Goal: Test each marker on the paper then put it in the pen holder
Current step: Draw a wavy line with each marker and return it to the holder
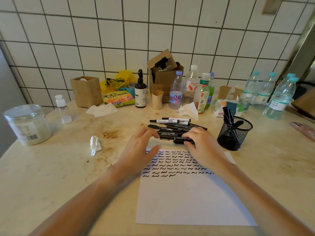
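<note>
Both hands reach into the pile of black markers (172, 128) at 12 o'clock of the paper (190, 198). The right hand (202, 143) curls its fingers around one marker (180, 140). The left hand (141, 145) has loose, spread fingers touching the pile. The mesh pen holder (234, 133) stands at 3 o'clock of the pile, with some markers inside.

Desk (51, 176): pale, stained stone top. On it: paper (187, 198) lower centre, marker pile (172, 126) centre, mesh pen holder (234, 133) centre right, plastic jar (27, 124) far left, crumpled tissue (95, 144) left of centre, bottles (176, 90) along upper edge
</note>
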